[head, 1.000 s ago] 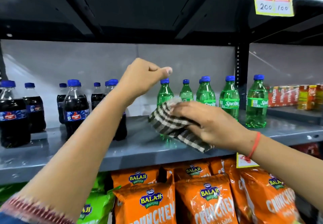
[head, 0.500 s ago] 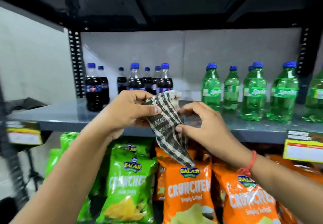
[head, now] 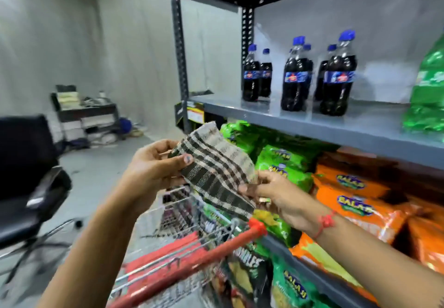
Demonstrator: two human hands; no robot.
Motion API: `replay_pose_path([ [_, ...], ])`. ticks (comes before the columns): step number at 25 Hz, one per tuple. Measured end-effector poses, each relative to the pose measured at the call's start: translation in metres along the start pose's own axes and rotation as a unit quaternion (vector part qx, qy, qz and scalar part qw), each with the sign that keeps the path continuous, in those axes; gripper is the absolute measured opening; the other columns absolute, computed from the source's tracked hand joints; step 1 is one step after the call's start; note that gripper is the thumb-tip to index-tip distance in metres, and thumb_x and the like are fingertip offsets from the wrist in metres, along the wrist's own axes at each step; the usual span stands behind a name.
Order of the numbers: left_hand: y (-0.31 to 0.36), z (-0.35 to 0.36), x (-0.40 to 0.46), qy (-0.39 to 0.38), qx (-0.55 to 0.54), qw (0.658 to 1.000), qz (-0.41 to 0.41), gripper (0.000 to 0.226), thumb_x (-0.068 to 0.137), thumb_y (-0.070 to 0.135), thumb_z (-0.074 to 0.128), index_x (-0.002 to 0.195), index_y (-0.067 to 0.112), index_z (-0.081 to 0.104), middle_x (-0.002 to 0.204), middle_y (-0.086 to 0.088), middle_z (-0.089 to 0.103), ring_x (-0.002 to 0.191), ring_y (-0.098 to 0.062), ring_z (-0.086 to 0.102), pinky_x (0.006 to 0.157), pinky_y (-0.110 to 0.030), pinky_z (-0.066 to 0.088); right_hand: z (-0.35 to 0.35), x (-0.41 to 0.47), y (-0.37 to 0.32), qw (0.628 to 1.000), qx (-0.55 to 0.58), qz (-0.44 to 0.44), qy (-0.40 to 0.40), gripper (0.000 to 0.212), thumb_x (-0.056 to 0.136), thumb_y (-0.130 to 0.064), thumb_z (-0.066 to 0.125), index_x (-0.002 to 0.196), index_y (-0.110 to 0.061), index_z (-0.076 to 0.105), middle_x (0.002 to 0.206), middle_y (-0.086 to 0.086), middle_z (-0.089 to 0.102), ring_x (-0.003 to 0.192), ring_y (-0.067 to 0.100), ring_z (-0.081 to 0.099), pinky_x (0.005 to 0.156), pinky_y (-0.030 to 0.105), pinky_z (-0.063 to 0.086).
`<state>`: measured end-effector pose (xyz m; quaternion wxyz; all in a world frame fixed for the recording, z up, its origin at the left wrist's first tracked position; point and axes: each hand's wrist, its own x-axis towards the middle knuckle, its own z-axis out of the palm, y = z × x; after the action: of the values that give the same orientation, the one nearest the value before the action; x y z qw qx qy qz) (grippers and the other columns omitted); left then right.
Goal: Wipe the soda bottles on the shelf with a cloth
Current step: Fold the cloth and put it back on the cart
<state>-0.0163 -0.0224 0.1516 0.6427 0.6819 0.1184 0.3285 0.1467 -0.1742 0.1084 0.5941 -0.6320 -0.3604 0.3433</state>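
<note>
The cloth (head: 217, 168), soft, light and limp, is pinched at opposite edges by the left hand (head: 153, 166) and right hand (head: 278, 194); grip it bunched.

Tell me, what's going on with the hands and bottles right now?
Left hand and right hand both gripping checked cloth. Dark soda bottles on shelf, untouched. Red-handled cart below hands.

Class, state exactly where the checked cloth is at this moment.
In the head view, the checked cloth is centre frame, held between the left hand and right hand, above the shopping cart, off the shelf.
</note>
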Motion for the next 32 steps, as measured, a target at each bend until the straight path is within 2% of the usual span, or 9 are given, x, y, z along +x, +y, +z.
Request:
replay_pose_path([
  [6,-0.040,-0.030,-0.070,0.114,0.007,0.990,-0.079,0.027,0.072,-0.006,0.061,0.084,0.017,0.056,0.060,0.003,0.071,0.052,-0.008,0.066,0.046,-0.020,0.052,0.025,0.012,-0.002,0.976,-0.189,-0.035,-0.097,0.034,0.071,0.008,0.072,0.066,-0.018,0.051,0.044,-0.010,0.053,0.038,-0.001,0.046,0.035,0.009,0.035],
  [9,-0.060,-0.033,-0.089,0.124,0.000,0.983,-0.133,0.041,0.071,-0.014,0.059,0.090,0.022,0.056,0.061,0.002,0.069,0.053,-0.011,0.066,0.051,-0.024,0.056,0.031,0.021,-0.004,0.962,-0.250,-0.036,-0.106,0.039,0.070,0.017,0.067,0.062,-0.016,0.050,0.054,-0.001,0.051,0.046,0.007,0.048,0.043,0.016,0.040],
  [11,-0.065,-0.035,-0.096,0.077,0.031,0.981,-0.173,0.048,0.069,-0.015,0.061,0.097,0.023,0.056,0.065,0.002,0.072,0.062,-0.013,0.069,0.056,-0.025,0.057,0.035,0.025,-0.006,0.958,-0.259,-0.052,-0.109,0.041,0.070,0.023,0.061,0.062,-0.016,0.051,0.061,0.004,0.052,0.048,0.007,0.052,0.047,0.018,0.043],
  [14,-0.065,-0.036,-0.094,-0.004,0.120,0.969,-0.216,0.068,0.064,-0.004,0.070,0.122,0.021,0.046,0.104,0.008,0.063,0.091,-0.012,0.064,0.062,-0.017,0.053,0.045,0.023,-0.010,0.952,-0.271,-0.077,-0.121,0.045,0.068,0.028,0.055,0.061,-0.016,0.052,0.072,0.014,0.059,0.041,-0.005,0.053,0.035,0.006,0.039],
  [16,-0.066,-0.033,-0.083,-0.027,0.143,0.965,-0.217,0.081,0.066,-0.001,0.069,0.135,0.023,0.034,0.114,0.009,0.050,0.102,-0.013,0.055,0.066,-0.019,0.054,0.051,0.023,-0.009,0.947,-0.281,-0.094,-0.127,0.047,0.066,0.028,0.051,0.059,-0.018,0.053,0.096,0.029,0.064,0.055,0.007,0.059,0.035,0.003,0.035],
  [20,-0.074,-0.023,-0.073,-0.055,0.175,0.963,-0.197,0.065,0.072,-0.002,0.063,0.130,0.018,0.041,0.084,-0.001,0.058,0.077,-0.011,0.062,0.067,-0.020,0.054,0.058,0.025,0.001,0.956,-0.243,-0.102,-0.127,0.049,0.063,0.029,0.045,0.056,-0.018,0.053,0.113,0.040,0.055,0.106,0.050,0.054,0.064,0.027,0.043],
  [23,-0.081,-0.018,-0.076,-0.065,0.208,0.957,-0.192,0.057,0.073,0.009,0.065,0.126,0.018,0.046,0.094,-0.001,0.058,0.071,-0.004,0.067,0.062,-0.017,0.053,0.056,0.024,0.007,0.971,-0.191,-0.084,-0.120,0.050,0.062,0.034,0.040,0.054,-0.014,0.052,0.115,0.038,0.055,0.108,0.047,0.054,0.059,0.029,0.046],
  [27,-0.096,0.000,-0.079,-0.112,0.144,0.964,-0.191,0.098,0.062,0.012,0.075,0.140,0.036,0.020,0.115,0.004,0.056,0.090,-0.012,0.067,0.067,-0.021,0.055,0.063,0.024,0.012,0.981,-0.150,-0.067,-0.099,0.053,0.059,0.034,0.037,0.062,-0.015,0.057,0.104,0.029,0.061,0.091,0.031,0.060,0.058,0.027,0.044],
  [32,-0.098,-0.003,-0.074,-0.074,0.208,0.952,-0.211,0.036,0.073,0.006,0.061,0.108,0.013,0.054,0.097,-0.006,0.066,0.083,-0.013,0.068,0.067,-0.026,0.058,0.053,0.033,0.011,0.981,-0.173,-0.020,-0.088,0.058,0.061,0.035,0.038,0.098,-0.004,0.061,0.086,0.009,0.058,0.083,0.023,0.053,0.052,0.023,0.045],
])
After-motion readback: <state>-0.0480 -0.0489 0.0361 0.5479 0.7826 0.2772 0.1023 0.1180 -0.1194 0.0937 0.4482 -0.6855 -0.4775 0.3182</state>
